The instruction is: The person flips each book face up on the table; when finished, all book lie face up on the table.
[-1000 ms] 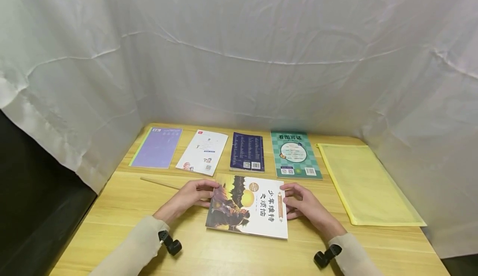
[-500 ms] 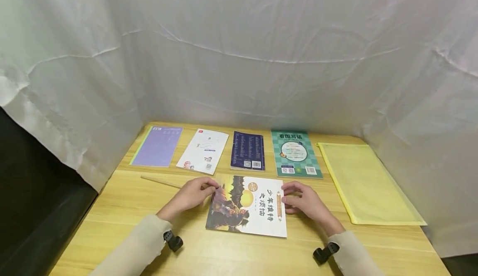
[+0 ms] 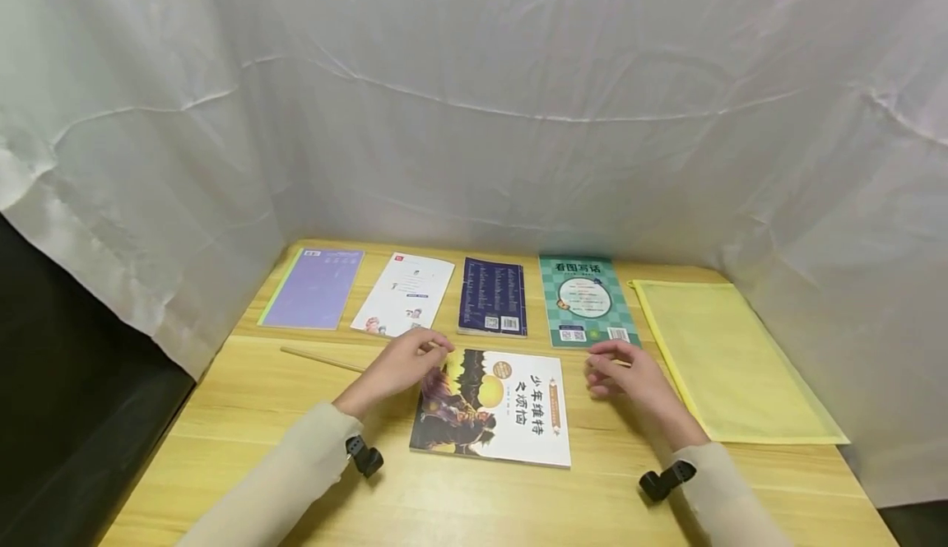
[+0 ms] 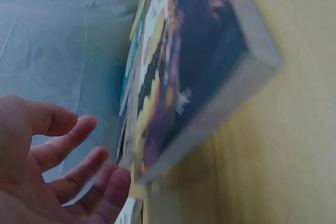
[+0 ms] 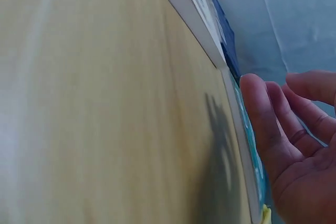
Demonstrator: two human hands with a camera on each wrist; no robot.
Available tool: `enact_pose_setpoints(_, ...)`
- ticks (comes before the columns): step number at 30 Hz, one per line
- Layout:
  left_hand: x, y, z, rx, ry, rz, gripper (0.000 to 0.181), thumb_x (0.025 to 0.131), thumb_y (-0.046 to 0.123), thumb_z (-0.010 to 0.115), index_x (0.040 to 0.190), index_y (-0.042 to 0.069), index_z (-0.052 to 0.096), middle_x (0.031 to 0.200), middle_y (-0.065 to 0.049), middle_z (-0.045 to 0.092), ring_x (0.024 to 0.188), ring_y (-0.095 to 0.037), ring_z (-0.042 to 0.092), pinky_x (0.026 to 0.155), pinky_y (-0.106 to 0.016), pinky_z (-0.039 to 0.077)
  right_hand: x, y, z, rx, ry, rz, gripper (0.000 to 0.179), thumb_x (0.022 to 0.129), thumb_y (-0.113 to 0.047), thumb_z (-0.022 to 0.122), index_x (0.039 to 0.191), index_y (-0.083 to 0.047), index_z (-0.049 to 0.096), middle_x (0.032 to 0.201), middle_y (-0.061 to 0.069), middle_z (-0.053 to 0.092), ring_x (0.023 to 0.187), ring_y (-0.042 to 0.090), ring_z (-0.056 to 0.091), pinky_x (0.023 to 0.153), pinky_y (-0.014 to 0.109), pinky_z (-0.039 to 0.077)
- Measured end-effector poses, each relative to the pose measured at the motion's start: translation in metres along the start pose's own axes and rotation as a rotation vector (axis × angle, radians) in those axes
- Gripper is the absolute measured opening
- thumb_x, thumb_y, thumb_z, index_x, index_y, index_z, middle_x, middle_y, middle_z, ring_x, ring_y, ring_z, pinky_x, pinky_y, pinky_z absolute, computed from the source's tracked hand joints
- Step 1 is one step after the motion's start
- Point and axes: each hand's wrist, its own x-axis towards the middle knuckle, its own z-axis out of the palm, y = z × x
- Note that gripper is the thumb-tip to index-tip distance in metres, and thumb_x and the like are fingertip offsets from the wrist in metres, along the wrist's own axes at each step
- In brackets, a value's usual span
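Note:
A picture book [image 3: 511,411] with a sunset cover and Chinese title lies flat on the wooden table. My left hand [image 3: 400,368] hovers at its upper left corner, fingers loosely bent and gripping nothing. In the left wrist view, that hand [image 4: 68,166] has its fingers spread beside the book's edge [image 4: 210,124]. To the right of the book, my right hand [image 3: 637,381] is held in the air, fingers relaxed, near the lower edge of a green book [image 3: 583,296]. The right wrist view shows the hand [image 5: 294,140] holding nothing, its shadow on the table.
Along the back lie a purple notebook [image 3: 314,288], a white booklet [image 3: 403,294] and a dark blue book [image 3: 490,294]. A yellow zip pouch [image 3: 741,362] is at the right. One thin wooden stick [image 3: 318,357] lies partly behind my left hand. Grey cloth surrounds the table.
Both hands have come off the picture book's two sides. The left has moved up and slightly right, the right away to the right. The book stays nearly in place.

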Motion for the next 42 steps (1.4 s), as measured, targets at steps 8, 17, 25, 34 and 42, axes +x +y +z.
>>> enact_pose_setpoints(8,0.028,0.009,0.004,-0.027,0.016,-0.001,0.025,0.112,0.027,0.06,0.126,0.014,0.078,0.132,-0.006,0.075,0.121,-0.027,0.067,0.107,-0.055,0.057,0.014,-0.011,-0.012,-0.067,0.049,-0.056,0.044,0.111,-0.023,0.067,0.139,0.009,0.06,0.12,0.015,0.071,0.102,0.02,0.076,0.091,0.032,0.069)
enact_pose_setpoints(17,0.062,0.001,0.0,-0.138,0.027,-0.084,0.031,0.112,0.025,0.056,0.131,0.009,0.075,0.139,-0.014,0.074,0.118,-0.028,0.069,0.11,-0.052,0.057,0.049,-0.025,-0.008,-0.184,0.083,-0.061,0.046,0.111,-0.031,0.066,0.142,0.003,0.063,0.138,0.026,0.066,0.115,0.024,0.071,0.101,0.031,0.065)
enact_pose_setpoints(25,0.077,-0.012,0.001,-0.266,0.035,-0.17,0.035,0.113,0.021,0.053,0.138,0.004,0.07,0.147,-0.019,0.067,0.121,-0.034,0.07,0.105,-0.045,0.064,0.073,-0.034,0.011,-0.114,0.048,-0.05,0.044,0.11,-0.03,0.068,0.145,-0.003,0.063,0.147,0.025,0.064,0.124,0.029,0.071,0.108,0.035,0.063)
enact_pose_setpoints(34,0.086,-0.013,0.009,-0.424,-0.01,-0.18,0.044,0.112,0.015,0.051,0.152,-0.003,0.055,0.155,-0.028,0.058,0.141,-0.043,0.061,0.121,-0.048,0.054,0.088,-0.032,0.037,-0.003,-0.028,-0.008,0.051,0.11,-0.023,0.067,0.155,-0.002,0.054,0.154,0.022,0.058,0.139,0.034,0.064,0.117,0.039,0.057)
enact_pose_setpoints(42,0.087,-0.008,0.012,-0.502,-0.005,-0.21,0.045,0.11,0.013,0.054,0.152,-0.004,0.054,0.155,-0.03,0.057,0.143,-0.044,0.059,0.123,-0.048,0.052,0.09,-0.03,0.055,0.042,-0.116,-0.006,0.055,0.112,-0.018,0.063,0.162,-0.004,0.047,0.168,0.02,0.046,0.15,0.041,0.054,0.124,0.045,0.051)
